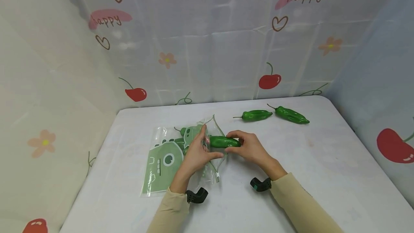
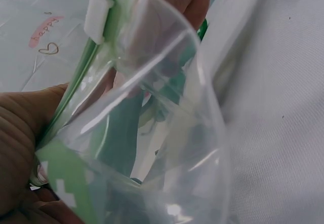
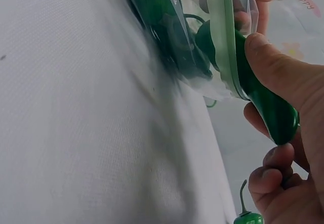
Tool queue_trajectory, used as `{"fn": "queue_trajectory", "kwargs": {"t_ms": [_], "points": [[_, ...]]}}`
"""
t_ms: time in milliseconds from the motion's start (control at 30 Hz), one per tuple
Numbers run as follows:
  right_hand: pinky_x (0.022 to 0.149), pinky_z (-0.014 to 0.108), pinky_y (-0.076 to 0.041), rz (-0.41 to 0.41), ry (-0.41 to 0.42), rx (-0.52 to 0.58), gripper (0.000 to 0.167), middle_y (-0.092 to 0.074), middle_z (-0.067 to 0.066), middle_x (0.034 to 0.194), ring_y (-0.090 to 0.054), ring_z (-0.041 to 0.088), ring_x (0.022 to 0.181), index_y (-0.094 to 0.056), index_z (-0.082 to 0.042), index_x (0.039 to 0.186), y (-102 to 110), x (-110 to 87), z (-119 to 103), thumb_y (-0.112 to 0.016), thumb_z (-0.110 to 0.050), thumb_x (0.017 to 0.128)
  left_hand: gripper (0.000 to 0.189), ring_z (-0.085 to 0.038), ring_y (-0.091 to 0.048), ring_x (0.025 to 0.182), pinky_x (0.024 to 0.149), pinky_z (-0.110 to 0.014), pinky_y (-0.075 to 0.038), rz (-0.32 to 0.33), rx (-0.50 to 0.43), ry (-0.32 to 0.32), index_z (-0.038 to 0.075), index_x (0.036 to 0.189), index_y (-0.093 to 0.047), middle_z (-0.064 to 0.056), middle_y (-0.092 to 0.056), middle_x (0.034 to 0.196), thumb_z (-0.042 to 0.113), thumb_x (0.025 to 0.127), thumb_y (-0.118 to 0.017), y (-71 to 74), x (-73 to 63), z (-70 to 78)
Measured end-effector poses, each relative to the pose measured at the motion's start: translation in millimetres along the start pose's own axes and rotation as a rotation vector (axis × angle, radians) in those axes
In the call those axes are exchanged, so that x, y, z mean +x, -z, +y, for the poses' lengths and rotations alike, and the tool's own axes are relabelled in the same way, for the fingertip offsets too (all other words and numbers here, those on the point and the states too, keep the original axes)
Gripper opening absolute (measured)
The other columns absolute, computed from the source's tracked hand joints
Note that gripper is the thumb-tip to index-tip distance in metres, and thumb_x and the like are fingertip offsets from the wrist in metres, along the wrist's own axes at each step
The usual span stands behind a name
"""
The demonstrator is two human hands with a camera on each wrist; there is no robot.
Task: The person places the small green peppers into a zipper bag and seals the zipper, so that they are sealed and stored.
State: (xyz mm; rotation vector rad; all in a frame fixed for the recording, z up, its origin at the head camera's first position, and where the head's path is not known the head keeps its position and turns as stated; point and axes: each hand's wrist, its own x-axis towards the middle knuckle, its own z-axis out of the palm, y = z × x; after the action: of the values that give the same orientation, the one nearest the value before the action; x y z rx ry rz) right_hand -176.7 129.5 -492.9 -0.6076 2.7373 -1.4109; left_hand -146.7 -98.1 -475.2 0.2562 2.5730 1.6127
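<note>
A clear zip bag [image 1: 153,173] printed with green cartoon monsters lies on the left of the table, its mouth raised and spread towards the right. My left hand [image 1: 195,155] holds the bag beside that mouth, the thumb extended along it. Between the thumb and fingers of my right hand [image 1: 250,148] is a green chili pepper [image 1: 220,142], its stem end inside the mouth and its tip outside. The right wrist view shows this pepper [image 3: 268,107] crossing the green zip strip [image 3: 225,42]. Other green peppers [image 3: 154,11] lie within the bag, partly hidden by print.
Two more green peppers, one nearer the middle [image 1: 257,115] and one further right [image 1: 292,115], lie by the table's back edge. A white slider [image 2: 97,17] sits on the zip. Printed cloth [image 1: 210,67] hangs behind the white table [image 1: 323,175].
</note>
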Motion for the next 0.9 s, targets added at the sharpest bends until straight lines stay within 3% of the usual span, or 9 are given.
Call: {"fn": "queue_trajectory", "kwargs": {"t_ms": [100,267,467,900], "points": [[0.059,0.025,-0.041,0.01,0.002,0.003,0.042,-0.064,0.0,0.082,-0.049,0.012,0.066,-0.073,-0.019,0.12,-0.7,-0.1,0.4,-0.089,-0.025,0.081,0.124,-0.009,-0.046,0.064,0.059,-0.024,-0.044,-0.006,-0.002,0.003,0.014,0.167,-0.013,-0.004,-0.047,0.107,0.027,0.075,-0.094,-0.4,0.4,0.1],[0.064,0.026,-0.047,0.021,0.016,0.007,0.036,-0.071,-0.002,0.095,-0.057,0.011,0.074,-0.073,-0.018,0.117,-1.4,-0.2,1.0,-0.087,-0.021,0.084,0.123,-0.009,-0.044,0.063,0.058,-0.025,-0.042,-0.011,-0.01,0.02,0.016,0.167,-0.012,-0.005,-0.046,0.107,0.025,0.076,-0.094,-0.7,-0.4,1.5],[0.073,0.028,-0.053,0.018,0.024,0.022,0.031,-0.073,-0.001,0.099,-0.063,0.009,0.08,-0.074,-0.018,0.115,-1.7,-0.2,0.4,-0.085,-0.017,0.086,0.123,-0.009,-0.045,0.062,0.058,-0.025,-0.043,-0.005,-0.004,0.02,0.014,0.167,-0.013,-0.005,-0.047,0.107,0.025,0.075,-0.095,-0.4,-0.6,1.9],[0.082,0.03,-0.059,0.02,0.045,0.072,0.031,-0.075,0.004,0.106,-0.069,0.012,0.089,-0.073,-0.01,0.116,-7.7,2.9,-6.7,-0.082,-0.005,0.087,0.124,-0.008,-0.043,0.062,0.057,-0.024,-0.041,0.005,-0.012,0.012,0.013,0.167,-0.014,-0.003,-0.044,0.104,0.025,0.074,-0.095,0.3,-0.9,2.8]]}}
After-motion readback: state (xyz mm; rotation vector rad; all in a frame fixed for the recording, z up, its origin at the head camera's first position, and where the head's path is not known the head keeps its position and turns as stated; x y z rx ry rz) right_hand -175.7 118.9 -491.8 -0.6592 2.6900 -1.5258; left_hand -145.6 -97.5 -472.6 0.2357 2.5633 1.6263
